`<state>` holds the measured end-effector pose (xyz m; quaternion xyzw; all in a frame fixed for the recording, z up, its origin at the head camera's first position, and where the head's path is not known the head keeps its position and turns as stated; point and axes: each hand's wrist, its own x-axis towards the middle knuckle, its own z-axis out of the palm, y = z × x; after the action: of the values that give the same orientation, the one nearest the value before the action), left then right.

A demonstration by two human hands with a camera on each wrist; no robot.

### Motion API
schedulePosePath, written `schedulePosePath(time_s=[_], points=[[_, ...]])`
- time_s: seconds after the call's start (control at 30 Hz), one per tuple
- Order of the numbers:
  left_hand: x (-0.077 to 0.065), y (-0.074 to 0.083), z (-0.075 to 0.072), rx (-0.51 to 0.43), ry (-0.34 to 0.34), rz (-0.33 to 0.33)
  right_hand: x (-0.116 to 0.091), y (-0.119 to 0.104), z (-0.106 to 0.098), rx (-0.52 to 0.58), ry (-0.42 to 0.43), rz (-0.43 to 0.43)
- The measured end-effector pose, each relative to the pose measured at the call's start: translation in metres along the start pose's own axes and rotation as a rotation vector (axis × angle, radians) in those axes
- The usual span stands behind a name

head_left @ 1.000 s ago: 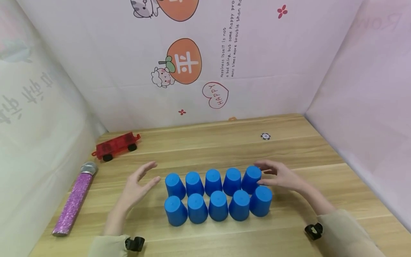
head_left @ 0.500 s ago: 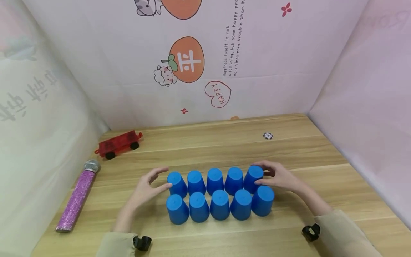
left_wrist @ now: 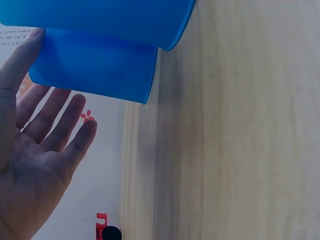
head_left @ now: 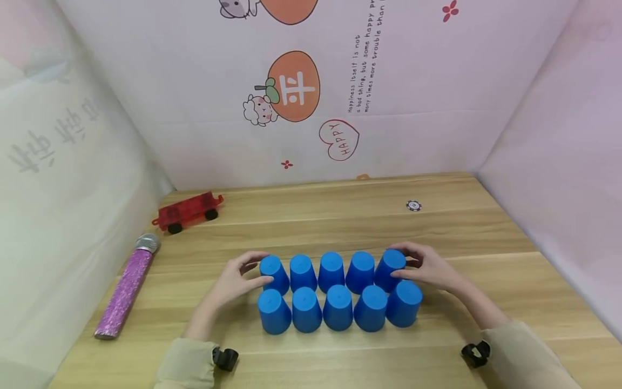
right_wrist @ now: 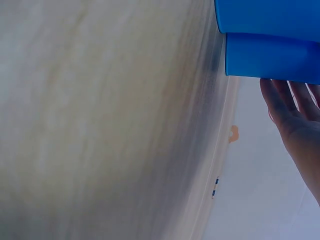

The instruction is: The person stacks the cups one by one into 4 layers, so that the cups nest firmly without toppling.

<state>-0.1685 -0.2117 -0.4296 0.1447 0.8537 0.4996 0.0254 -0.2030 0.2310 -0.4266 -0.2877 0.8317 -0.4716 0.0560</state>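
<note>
Blue plastic cups stand upside down on the table in two rows. My left hand is at the left end of the back row, its thumb and fingers about the end cup. In the left wrist view, the thumb meets that cup and the other fingers reach behind it. At the opposite end, my right hand holds the last back-row cup between thumb and fingers. The right wrist view shows fingertips against this cup's far side; the thumb is hidden there. Front-row cups stand close before them.
A pink glittery microphone lies at the left of the wooden table. Behind it is a red toy wagon with black wheels. A poker chip lies at the back right. White printed sheets enclose the back and sides.
My left hand has moved right from beside the cups to the back-left cup. The right hand has closed in on the back-right cup. The head view has shifted slightly.
</note>
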Motion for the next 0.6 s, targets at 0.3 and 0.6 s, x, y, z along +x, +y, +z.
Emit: schedulePosePath(time_s=[0.3,0.6], points=[[0.0023,0.0003,0.0014,-0.069,-0.012,0.002,-0.0009,-0.0007,-0.0018,0.023,0.012,0.016],[0.0030,-0.0019,0.0066,-0.091,0.007,0.012,-0.0044,0.0000,-0.0019,-0.002,0.032,0.013]])
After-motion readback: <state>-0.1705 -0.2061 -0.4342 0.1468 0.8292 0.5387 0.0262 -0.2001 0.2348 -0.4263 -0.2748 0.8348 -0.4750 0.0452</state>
